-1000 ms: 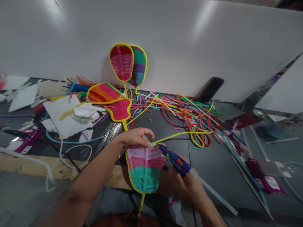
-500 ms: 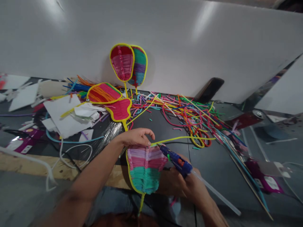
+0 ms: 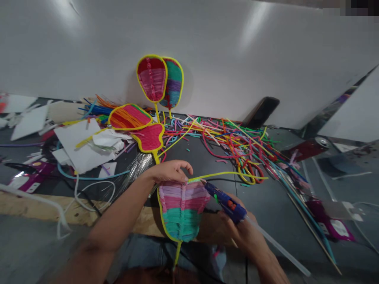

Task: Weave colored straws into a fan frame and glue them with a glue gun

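A petal-shaped piece [image 3: 181, 219], wrapped in lilac, pink and teal pipe cleaners, lies at the table's front edge with its yellow stem pointing toward me. Its left side has a yellow border. My left hand [image 3: 170, 172] pinches a yellow pipe cleaner [image 3: 220, 173] against the top edge, and the loose end stretches off to the right. In my right hand [image 3: 247, 232] is a blue hot glue gun [image 3: 226, 205], a clear glue stick [image 3: 281, 250] sticking out of its back. The nozzle is at the top right of the piece, close to the yellow pipe cleaner.
Two yellow-edged petals [image 3: 152, 79] lean against the white back wall [image 3: 207, 47]. Another yellow-edged shape [image 3: 149, 138] lies below them. Loose pipe cleaners [image 3: 225, 136] run along the back. A phone [image 3: 262, 112] and a red can [image 3: 308, 149] stand right; paper scraps [image 3: 79, 146] lie left.
The glue gun and my right hand have shifted slightly right and down along the top edge. My left hand stays where it was on the piece.
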Available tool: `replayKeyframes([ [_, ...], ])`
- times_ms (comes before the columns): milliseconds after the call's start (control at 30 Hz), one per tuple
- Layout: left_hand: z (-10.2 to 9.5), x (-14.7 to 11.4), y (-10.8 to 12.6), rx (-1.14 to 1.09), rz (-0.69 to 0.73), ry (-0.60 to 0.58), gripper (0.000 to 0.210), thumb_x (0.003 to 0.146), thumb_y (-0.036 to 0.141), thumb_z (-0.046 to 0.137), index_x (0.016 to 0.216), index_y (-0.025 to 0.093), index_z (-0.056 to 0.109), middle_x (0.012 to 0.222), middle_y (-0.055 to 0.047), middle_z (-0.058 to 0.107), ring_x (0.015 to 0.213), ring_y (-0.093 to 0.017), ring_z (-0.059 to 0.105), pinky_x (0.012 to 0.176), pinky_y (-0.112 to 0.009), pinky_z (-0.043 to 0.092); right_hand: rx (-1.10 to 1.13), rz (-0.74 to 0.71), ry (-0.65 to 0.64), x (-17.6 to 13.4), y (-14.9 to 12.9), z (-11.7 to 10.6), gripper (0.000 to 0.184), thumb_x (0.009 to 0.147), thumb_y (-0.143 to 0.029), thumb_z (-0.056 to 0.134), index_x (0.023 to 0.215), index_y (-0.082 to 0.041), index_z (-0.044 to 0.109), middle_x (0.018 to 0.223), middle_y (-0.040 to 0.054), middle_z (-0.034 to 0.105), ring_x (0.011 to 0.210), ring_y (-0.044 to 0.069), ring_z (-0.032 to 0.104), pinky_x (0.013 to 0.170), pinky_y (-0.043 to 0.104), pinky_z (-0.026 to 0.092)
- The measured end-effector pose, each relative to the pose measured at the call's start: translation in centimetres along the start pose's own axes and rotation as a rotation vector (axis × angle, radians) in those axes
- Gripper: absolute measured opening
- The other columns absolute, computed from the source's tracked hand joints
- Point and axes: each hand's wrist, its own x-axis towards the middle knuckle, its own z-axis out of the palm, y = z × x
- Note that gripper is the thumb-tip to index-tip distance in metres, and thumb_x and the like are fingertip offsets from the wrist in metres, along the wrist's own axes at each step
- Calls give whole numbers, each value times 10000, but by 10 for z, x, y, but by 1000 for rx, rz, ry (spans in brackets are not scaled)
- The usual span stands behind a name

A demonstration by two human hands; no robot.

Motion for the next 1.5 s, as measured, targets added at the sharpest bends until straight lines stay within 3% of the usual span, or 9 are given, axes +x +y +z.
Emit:
replayKeyframes([
  [167,-2,1,-2,-11,1,15,421,646,309,778,941,158,518,561,32,634,449,-77,501,447,-145,306,-248,17,163,-16,40,-27,418,871,-353,521,1266,-216,521,1039,84,722,842,220,712,717,295,570],
  [367,-2,1,-3,-9,0,-2,427,649,321,772,947,162,510,564,19,645,469,-92,523,459,-154,338,-679,113,56,-43,120,-61,527,892,-323,411,1397,-170,420,973,121,667,832,285,667,723,411,548],
  [500,-2,1,-3,3,-3,2,435,643,338,774,943,166,510,577,14,651,490,-107,548,464,-159,345,-765,64,102,-47,139,-69,501,893,-342,412,1349,-145,471,1080,169,643,949,321,627,815,483,521],
  [667,-1,0,-2,3,-3,5,448,630,340,786,935,160,511,580,13,650,488,-100,537,479,-162,347,-593,-138,197,-15,91,-80,343,930,-246,391,1217,-204,574,1186,161,624,1102,322,581,946,521,450],
  [800,-1,0,-1,-11,3,19,417,646,307,775,941,148,527,593,30,642,437,-59,468,451,-149,297,-403,-302,279,37,40,-57,371,930,-195,461,1295,-230,520,1198,140,617,1139,277,577,944,481,484],
  [900,-1,-1,-1,-5,13,11,415,646,303,770,943,147,525,602,26,648,446,-62,481,451,-151,305,-356,-450,94,74,24,-26,343,954,-218,445,1283,-220,544,1192,126,644,1136,261,590,938,468,488],
  [1000,-2,-1,-2,2,9,1,410,655,302,760,944,156,508,606,20,660,439,-63,473,441,-150,300,-329,-489,-78,96,22,-6,263,970,-238,455,1156,-215,639,958,79,722,878,206,671,794,376,517],
  [1133,-1,1,-2,-10,-4,-12,416,647,294,759,940,158,498,573,31,647,424,-59,449,423,-144,273,-293,-480,-62,104,14,-7,223,959,-261,494,999,-197,705,848,67,700,782,178,640,706,301,485],
  [1500,-2,0,-2,-28,8,-21,420,645,291,765,944,164,498,534,71,585,419,-63,449,426,-145,278,-372,-561,5,89,-8,-13,182,931,-302,563,925,-206,717,750,33,651,707,160,561,654,291,370],
])
